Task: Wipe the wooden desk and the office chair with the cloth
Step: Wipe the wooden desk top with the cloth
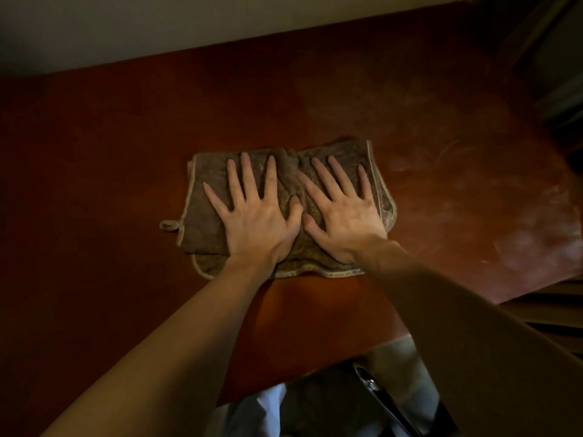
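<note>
The brown cloth (288, 175) is lying folded and flat near the middle of the wooden worktop (126, 152), its hanging loop (168, 224) sticking out at the left. Both hands are pressing down on it with fingers straight and spread, gripping nothing: the left hand (255, 216) on the left half, the right hand (344, 216) on the right, thumbs almost meeting. To wipe well, they should be bearing evenly through the palms so the cloth is sliding as one piece rather than bunching along its middle crease, and working in overlapping passes toward the pale dusty smears (504, 222) at the right.
</note>
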{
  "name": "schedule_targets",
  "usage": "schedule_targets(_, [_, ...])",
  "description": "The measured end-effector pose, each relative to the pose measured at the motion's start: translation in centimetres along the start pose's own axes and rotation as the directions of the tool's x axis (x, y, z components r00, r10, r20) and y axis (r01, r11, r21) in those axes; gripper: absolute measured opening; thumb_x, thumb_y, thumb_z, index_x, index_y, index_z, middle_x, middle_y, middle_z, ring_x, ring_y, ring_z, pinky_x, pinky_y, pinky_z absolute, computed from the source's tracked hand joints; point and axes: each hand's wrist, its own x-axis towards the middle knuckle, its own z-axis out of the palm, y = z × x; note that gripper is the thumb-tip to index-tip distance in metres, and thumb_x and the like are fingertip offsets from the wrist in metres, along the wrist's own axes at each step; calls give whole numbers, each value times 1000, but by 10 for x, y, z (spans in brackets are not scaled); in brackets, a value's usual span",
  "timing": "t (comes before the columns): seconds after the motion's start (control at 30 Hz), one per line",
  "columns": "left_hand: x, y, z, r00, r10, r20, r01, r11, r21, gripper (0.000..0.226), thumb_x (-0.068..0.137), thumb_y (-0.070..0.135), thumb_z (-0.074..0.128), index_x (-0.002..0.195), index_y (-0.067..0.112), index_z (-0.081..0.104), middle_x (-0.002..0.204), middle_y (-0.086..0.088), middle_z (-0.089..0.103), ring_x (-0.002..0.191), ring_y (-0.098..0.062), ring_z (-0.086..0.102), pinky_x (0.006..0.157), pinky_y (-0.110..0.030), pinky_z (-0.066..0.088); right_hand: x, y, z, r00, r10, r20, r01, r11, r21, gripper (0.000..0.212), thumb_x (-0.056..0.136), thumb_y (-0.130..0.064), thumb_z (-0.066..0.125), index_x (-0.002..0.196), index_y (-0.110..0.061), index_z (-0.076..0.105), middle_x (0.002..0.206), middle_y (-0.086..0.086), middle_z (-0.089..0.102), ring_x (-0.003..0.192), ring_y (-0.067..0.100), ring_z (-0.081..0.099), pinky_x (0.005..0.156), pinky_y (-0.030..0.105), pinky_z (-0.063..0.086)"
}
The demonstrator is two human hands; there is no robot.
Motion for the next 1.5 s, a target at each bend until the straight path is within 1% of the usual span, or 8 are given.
schedule_targets(0.23, [73, 8, 0, 1000, -10, -18, 10, 1000, 0, 82, 93, 66, 14, 165, 28, 8, 172, -13, 1, 158, -35, -4, 117, -74, 1, 67, 29, -14, 1000, -6, -24, 6, 1000, -9, 70, 101, -62, 18, 164, -34, 5, 174, -1, 2, 160, 22, -6, 125, 61, 0])
schedule_targets(0.47, [149, 13, -3, 1000, -16, -20, 17, 1000, 25, 84, 89, 67, 8, 164, 29, 6, 172, -12, 1, 158, -34, -4, 118, -73, -1, 136, 53, -25, 1000, 10, -13, -10, 999, -32, 72, 100, -65, 11, 165, -34, 4, 173, -3, -4, 159, 20, -11, 126, 60, -3])
schedule_targets(0.7, [204, 16, -5, 1000, -22, -17, 23, 1000, 18, 85, 87, 67, 5, 164, 30, 4, 172, -12, 0, 158, -33, -5, 119, -72, -2, 187, 72, -36, 1000, 9, -15, -9, 999, -35, 74, 98, -65, 11, 165, -34, 3, 173, -2, -4, 159, 21, -10, 126, 59, -4])
schedule_targets(0.87, [241, 14, -8, 1000, 27, -14, -26, 999, 41, 85, 88, 65, 0, 164, 28, 4, 172, -11, -2, 158, -32, -6, 119, -72, 0, 219, 81, -41, 999, 33, -8, -33, 998, -49, 74, 98, -65, 11, 164, -33, 3, 173, -2, -4, 159, 21, -11, 126, 59, -4])
schedule_targets(1.0, [266, 11, -5, 999, 23, -39, -22, 999, 32, 81, 92, 64, 6, 165, 29, 6, 172, -10, 1, 159, -31, -3, 119, -72, 1, 243, 86, -42, 999, 35, -17, -36, 998, -56, 72, 99, -63, 15, 164, -34, 4, 173, -2, -2, 159, 22, -8, 126, 60, -2])
schedule_targets(1.1, [281, 10, -6, 998, 26, -48, -26, 1000, 4, 80, 93, 64, 9, 165, 28, 7, 172, -10, 2, 159, -30, -3, 119, -72, -1, 259, 91, -43, 999, 27, -29, -29, 998, -52, 74, 97, -64, 14, 165, -33, 6, 174, -1, 1, 159, 23, -6, 125, 61, 0])
schedule_targets(1.33, [305, 7, -8, 996, 82, -41, -82, 997, 2, 79, 96, 62, 12, 165, 23, 13, 172, -10, 10, 159, -30, 3, 121, -69, -2, 282, 101, -51, 1000, 2, 1, -2, 998, -60, 77, 96, -64, 15, 165, -31, 5, 173, 0, -1, 159, 23, -7, 125, 62, -1])
schedule_targets(1.5, [310, 5, -12, 997, 69, -24, -69, 998, 7, 78, 96, 62, 14, 163, 22, 19, 169, -11, 20, 156, -31, 16, 123, -66, 3, 296, 107, -56, 999, -49, 13, 49, 998, -47, 79, 93, -68, 16, 164, -33, 6, 173, -1, 1, 159, 21, -6, 126, 59, -2])
